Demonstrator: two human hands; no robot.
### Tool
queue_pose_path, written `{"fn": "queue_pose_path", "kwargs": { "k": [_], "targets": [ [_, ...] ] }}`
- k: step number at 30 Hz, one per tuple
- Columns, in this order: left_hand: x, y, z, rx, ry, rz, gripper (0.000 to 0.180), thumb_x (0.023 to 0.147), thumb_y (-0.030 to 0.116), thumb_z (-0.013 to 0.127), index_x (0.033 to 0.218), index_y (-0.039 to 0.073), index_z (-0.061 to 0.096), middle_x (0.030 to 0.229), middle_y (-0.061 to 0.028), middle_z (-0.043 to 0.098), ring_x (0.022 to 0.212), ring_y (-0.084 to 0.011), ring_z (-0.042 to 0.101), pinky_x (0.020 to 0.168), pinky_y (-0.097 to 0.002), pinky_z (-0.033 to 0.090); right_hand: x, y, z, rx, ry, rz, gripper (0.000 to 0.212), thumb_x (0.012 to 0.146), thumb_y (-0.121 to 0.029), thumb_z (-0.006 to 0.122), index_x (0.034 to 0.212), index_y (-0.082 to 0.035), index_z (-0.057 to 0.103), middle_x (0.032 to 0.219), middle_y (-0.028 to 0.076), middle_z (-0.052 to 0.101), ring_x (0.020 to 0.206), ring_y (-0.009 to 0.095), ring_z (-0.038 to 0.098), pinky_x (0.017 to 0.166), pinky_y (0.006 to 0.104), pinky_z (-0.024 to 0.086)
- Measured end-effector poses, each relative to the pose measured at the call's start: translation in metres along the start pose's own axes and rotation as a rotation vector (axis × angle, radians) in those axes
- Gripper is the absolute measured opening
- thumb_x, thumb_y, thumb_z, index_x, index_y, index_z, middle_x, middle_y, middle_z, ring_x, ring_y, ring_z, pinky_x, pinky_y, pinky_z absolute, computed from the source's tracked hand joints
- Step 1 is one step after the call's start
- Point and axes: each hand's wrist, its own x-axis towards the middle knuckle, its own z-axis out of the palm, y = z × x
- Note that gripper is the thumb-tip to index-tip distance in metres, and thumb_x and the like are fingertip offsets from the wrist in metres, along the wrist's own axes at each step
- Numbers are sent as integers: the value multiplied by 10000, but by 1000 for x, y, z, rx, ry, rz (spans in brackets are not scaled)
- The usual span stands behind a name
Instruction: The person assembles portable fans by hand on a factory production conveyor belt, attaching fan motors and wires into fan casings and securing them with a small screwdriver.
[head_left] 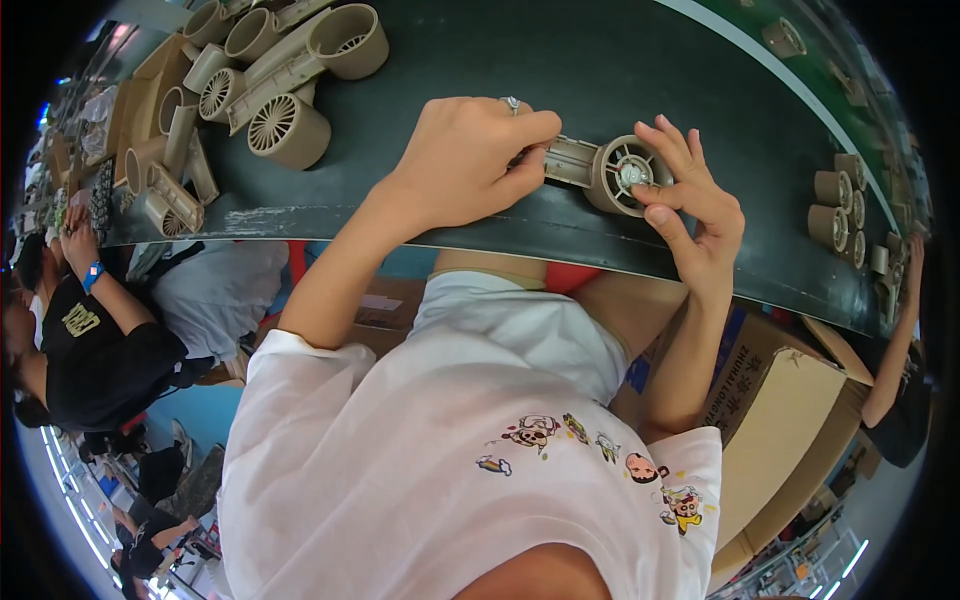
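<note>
Over the dark green work surface (480,60) I hold a tan plastic fan housing (571,161), a straight handle joined to a round, spoked end. My left hand (478,158), with a ring on one finger, is closed round the handle's far-left end and hides it. At the round end is my right hand (695,200), thumb and index finger at the rim and the other fingers raised. Inside the spokes sits a shiny, pale round centre (632,175); its kind is too small to tell.
Several similar tan housings (290,130) are piled at the left. More tan round parts (828,226) stand at the right. An open cardboard box (780,430) is below the table edge at my right. Co-workers sit at the left (90,350) and right (900,390).
</note>
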Motion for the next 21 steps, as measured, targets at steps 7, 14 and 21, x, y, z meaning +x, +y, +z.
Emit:
{"fn": "queue_pose_path", "kwargs": {
  "k": [7,14,21],
  "targets": [
    [-4,-12,1,-155,-15,14,54,743,57,603,766,45,556,652,-89,552,549,-279,537,500,-344,408,-8,10,10,53,85,19,158,765,-132,695,903,-75,745,1247,139,629,1273,362,500,1124,561,179],
    [5,-6,1,-86,101,-52,73,737,55,611,725,17,549,634,-116,563,557,-269,564,526,-344,437,-11,2,9,28,223,-4,306,715,-43,692,1019,-46,723,1277,227,580,1208,368,553,1057,467,372],
    [71,-43,8,278,411,-552,155,811,218,590,786,78,651,773,-149,675,757,-362,656,663,-473,517,-16,6,15,-40,373,27,233,756,-54,706,987,-33,720,1271,204,590,1073,324,643,877,356,521]
  ]
}}
